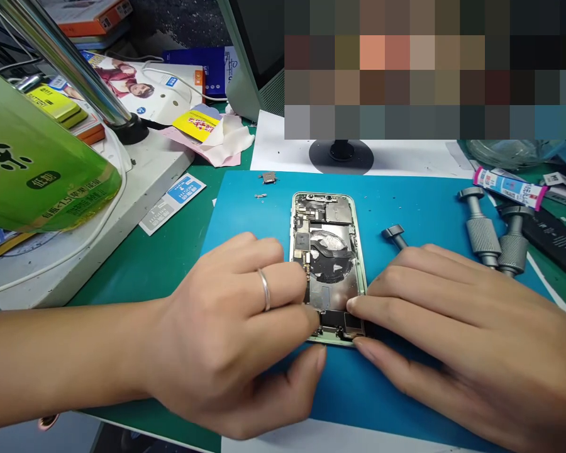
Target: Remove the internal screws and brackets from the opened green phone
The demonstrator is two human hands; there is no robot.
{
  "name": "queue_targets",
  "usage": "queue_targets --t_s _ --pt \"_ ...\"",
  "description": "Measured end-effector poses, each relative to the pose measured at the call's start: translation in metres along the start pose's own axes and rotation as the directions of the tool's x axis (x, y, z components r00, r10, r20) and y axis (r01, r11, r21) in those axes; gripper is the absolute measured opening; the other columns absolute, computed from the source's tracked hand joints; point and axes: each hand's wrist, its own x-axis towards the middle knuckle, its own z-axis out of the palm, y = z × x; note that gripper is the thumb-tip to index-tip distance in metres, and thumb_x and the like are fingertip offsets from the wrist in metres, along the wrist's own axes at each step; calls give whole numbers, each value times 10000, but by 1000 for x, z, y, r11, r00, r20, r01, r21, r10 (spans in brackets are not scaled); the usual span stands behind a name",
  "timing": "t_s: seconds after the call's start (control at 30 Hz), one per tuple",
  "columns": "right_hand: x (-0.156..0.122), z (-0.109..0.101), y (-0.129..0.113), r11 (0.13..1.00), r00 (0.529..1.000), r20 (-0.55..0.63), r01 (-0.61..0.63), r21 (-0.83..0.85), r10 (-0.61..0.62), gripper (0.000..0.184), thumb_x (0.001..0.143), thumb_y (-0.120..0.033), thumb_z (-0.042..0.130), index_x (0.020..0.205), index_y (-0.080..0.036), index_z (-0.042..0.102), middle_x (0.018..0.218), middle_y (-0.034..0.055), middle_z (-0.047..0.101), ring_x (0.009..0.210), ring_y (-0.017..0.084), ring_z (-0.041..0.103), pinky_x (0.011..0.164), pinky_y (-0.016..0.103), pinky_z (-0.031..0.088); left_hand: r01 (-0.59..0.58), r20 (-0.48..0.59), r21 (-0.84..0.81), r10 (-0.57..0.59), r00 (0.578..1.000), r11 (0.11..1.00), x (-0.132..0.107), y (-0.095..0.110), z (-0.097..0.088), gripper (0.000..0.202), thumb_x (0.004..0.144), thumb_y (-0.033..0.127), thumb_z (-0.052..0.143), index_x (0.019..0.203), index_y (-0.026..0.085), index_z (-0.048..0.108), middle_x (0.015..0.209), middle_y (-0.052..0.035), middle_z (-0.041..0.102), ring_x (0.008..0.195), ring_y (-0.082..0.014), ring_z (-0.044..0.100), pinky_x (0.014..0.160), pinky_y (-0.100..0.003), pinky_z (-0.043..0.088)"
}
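An opened smartphone (330,292) lies on the blue mat (245,214), its pale green frame around exposed boards, a metal plate and a dark round area. My left hand (240,321), with a ring on one finger, is curled over the phone's lower left side. Its fingertips press at that edge, partly hidden, and the thumb rests by the bottom corner. At the lower right corner, my right hand (457,333) grips the frame between index fingertip and thumb. A small grey screwdriver (394,234) lies partly hidden behind the right hand's fingers.
Two thick knurled screwdrivers (483,233) and a black battery (556,242) lie at the right, near a pink-capped tube (509,187). Small metal parts (268,178) sit beyond the phone. A green bag (42,157) and lamp pole (70,63) stand left; a monitor stand (341,154) is behind.
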Motion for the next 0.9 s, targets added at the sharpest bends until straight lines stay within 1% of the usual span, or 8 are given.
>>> queue_targets --t_s 0.13,0.2,0.3,0.4,0.5,0.6,0.73,0.9 --pt "3 -1 -1 1000 1000 9 8 -29 -7 120 991 -260 605 921 -162 604 922 37 640 864 152 520 799 365 330 16 -56 41 -14 998 999 -7 6 6 160 855 145 620 825 131 776 591 18 507 589 -165 320 549 -402 204" --pt "3 0 0 1000 1000 23 -4 -15 4 135 988 -270 614 919 -158 582 934 32 628 873 147 510 820 362 332 -35 -51 58 38 998 998 -9 6 8 144 836 147 633 872 132 771 582 31 485 576 -161 323 527 -398 188" --pt "2 1 0 1000 999 33 -9 1 9 152 981 -287 631 933 -156 572 947 28 618 882 145 498 840 354 334 -121 11 45 121 993 992 -6 2 8 231 846 148 617 1006 91 774 593 28 538 544 -160 375 482 -385 216" --pt "1 2 0 1000 1000 20 -15 6 15 144 983 -275 623 919 -156 572 940 30 623 886 148 506 835 352 334 -142 95 48 137 986 989 -1 -1 5 278 875 134 584 1063 61 776 613 7 597 534 -167 444 452 -378 280" --pt "2 1 -1 1000 1000 9 -9 14 9 142 977 -268 626 897 -157 589 929 41 638 882 157 527 813 360 333 -141 136 44 134 982 989 2 -2 3 289 881 121 584 1080 49 781 625 -1 621 534 -168 482 438 -375 319" --pt "2 -2 -2 1000 1000 12 7 -1 -7 134 967 -266 633 896 -156 609 949 55 655 889 170 538 803 369 343 -139 149 32 132 980 990 1 -2 4 297 895 128 590 1105 39 779 632 -6 639 534 -171 501 422 -381 333" --pt "1 -4 1 1000 999 27 23 -12 -22 59 959 -185 592 930 -155 634 972 60 664 896 173 528 778 369 347 -142 164 22 137 977 990 -1 -2 4 282 915 140 599 1106 45 783 642 -7 658 531 -170 521 418 -384 357" --pt "0 -5 3 999 999 39 30 21 -31 92 969 -150 542 987 -147 632 951 47 649 892 165 490 776 365 339 -141 166 26 135 977 990 -2 -1 2 269 920 128 595 1093 48 785 629 -2 653 530 -167 533 420 -378 374"
